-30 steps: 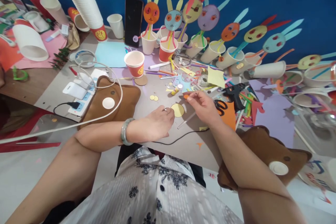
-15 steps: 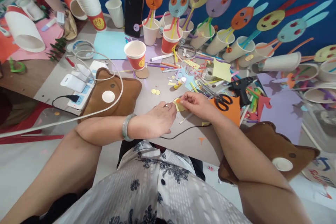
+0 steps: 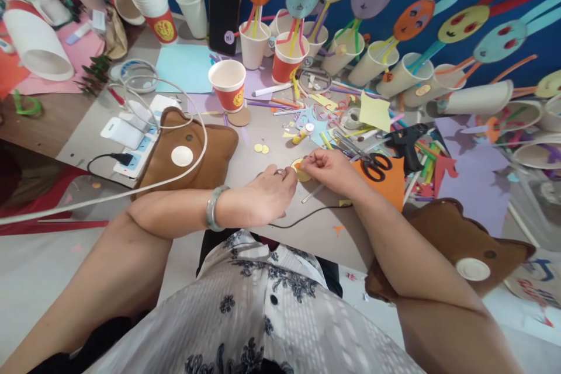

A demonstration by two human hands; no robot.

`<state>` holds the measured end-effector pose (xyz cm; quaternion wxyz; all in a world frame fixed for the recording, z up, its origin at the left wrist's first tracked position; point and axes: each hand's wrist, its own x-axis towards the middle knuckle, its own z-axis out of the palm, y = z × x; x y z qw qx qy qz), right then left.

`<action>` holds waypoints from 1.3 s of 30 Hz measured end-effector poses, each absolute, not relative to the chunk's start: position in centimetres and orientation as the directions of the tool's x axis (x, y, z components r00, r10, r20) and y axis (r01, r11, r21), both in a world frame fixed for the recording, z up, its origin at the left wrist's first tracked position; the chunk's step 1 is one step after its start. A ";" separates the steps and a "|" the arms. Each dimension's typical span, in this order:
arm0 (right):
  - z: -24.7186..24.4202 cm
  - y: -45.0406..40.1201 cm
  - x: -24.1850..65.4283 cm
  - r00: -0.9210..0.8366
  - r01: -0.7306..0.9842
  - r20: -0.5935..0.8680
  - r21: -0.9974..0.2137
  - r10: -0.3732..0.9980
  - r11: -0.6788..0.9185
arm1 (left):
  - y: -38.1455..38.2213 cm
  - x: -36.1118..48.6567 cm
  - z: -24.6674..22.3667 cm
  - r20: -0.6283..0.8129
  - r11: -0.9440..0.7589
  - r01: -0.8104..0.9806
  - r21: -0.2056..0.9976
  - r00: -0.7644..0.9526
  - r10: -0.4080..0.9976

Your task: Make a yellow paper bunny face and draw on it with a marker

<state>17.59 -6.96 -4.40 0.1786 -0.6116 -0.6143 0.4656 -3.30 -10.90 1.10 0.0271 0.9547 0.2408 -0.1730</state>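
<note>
A yellow paper disc (image 3: pixel 301 170) with a small orange piece on it lies between my hands, near the table's front. My left hand (image 3: pixel 274 193), with a ring and a bangle on the wrist, is closed at the disc's left edge. From the right, my right hand (image 3: pixel 326 169) pinches the small orange piece (image 3: pixel 298 167) over the disc. Two small yellow circles (image 3: pixel 262 148) lie up and to the left. A yellow glue stick (image 3: pixel 302 133) lies beyond the disc, and black-handled scissors (image 3: pixel 376 167) rest on orange paper at the right.
Paper-faced figures in cups (image 3: pixel 255 47) line the back. A red and white cup (image 3: pixel 228 86) stands left of centre. A black glue gun (image 3: pixel 408 146) lies right. Brown cushions (image 3: pixel 193 149) and a power strip (image 3: pixel 140 152) flank the work area.
The view has shifted slightly. Both hands stay around the yellow disc, with only small finger movements; my left fingertips remain at its left edge.
</note>
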 end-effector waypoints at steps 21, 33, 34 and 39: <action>-4.8 -7.2 17.1 -0.153 0.639 -0.293 -0.758 0.944 -0.132 | -10.9 -3.5 0.4 -0.251 -0.894 0.448 -0.028 0.862 0.440; -4.7 -7.3 16.9 -0.140 0.670 -0.301 -0.730 0.943 -0.133 | -10.7 -3.3 0.6 -0.297 -0.899 0.437 -0.010 0.857 0.420; -4.7 -7.3 16.9 -0.135 0.672 -0.300 -0.728 0.944 -0.135 | -10.7 -3.3 0.8 -0.301 -0.900 0.435 -0.006 0.858 0.416; -4.8 -7.3 16.8 -0.121 0.682 -0.300 -0.717 0.946 -0.141 | -10.6 -3.4 1.0 -0.304 -0.902 0.432 0.009 0.860 0.409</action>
